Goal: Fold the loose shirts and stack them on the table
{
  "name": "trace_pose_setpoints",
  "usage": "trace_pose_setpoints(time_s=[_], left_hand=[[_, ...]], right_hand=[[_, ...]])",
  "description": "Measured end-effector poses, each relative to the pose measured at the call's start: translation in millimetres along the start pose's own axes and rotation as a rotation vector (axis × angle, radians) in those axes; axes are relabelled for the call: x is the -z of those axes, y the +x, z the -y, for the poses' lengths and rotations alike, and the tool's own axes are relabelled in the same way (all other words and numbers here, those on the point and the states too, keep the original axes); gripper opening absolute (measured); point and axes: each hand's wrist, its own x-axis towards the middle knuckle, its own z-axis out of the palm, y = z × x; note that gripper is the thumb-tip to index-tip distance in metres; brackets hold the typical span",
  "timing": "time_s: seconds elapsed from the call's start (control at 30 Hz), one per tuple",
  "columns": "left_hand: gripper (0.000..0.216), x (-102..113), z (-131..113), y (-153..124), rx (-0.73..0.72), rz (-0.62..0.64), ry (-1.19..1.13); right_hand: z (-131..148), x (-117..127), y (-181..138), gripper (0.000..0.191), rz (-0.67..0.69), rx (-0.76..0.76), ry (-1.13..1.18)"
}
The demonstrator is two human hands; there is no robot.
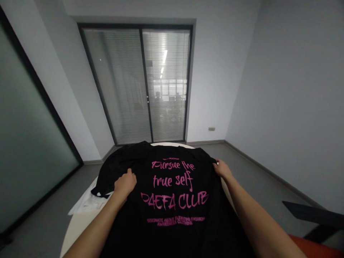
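A black shirt (174, 188) with pink lettering lies spread over a round, pale table (76, 227), its near part running out of view at the bottom. My left hand (125, 183) is closed on the shirt's left side, the fingers curled into the cloth. At the shirt's upper right edge, my right hand (222, 169) pinches the fabric between thumb and fingers. Black cloth (115, 168) is bunched beyond my left hand; whether it belongs to the same shirt I cannot tell. White cloth (88, 200) sticks out beneath it at the table's left edge.
Beyond the table stands a glazed sliding door (146, 100) with blinds. A plain wall (292, 107) rises on the right, and a frosted glass panel (32, 136) on the left. Something orange (314, 247) and a dark armrest-like bar (314, 215) are at lower right.
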Motion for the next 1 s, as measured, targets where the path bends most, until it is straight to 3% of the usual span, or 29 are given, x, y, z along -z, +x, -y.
trace_pose_setpoints(time_s=[0.1,0.2,0.33,0.4,0.57,0.73,0.9,1.0], left_hand=[[0.036,-9.0,13.4,1.8,-0.027,0.125,-0.081],[0.035,-16.3,21.4,0.1,-0.057,0.173,-0.163],[0.03,-15.9,29.4,-8.1,-0.086,0.21,-0.228],[0.028,-11.5,35.4,-13.1,-0.088,0.204,-0.22],[0.036,-1.8,53.2,-25.1,-0.007,0.119,-0.089],[0.026,-5.6,57.6,-29.0,-0.001,0.121,-0.046],[0.038,-8.6,62.1,-21.6,-0.036,0.116,-0.088],[0.04,-9.3,66.9,-21.7,0.014,0.108,-0.052]], right_hand=[[-3.1,0.6,-6.0,0.048,0.009,0.002,0.011],[-5.9,1.6,-11.4,0.051,0.085,0.009,0.005],[-10.6,7.2,-17.9,0.033,0.153,0.029,-0.02],[-13.3,10.8,-21.9,0.026,0.145,0.044,-0.032],[-20.0,14.0,-33.8,0.035,0.105,0.031,-0.045],[-20.9,12.8,-42.1,0.047,0.163,0.039,-0.032],[-25.9,12.5,-48.7,0.025,0.152,0.086,-0.039],[-31.7,10.9,-54.2,0.033,0.087,0.032,-0.082]])
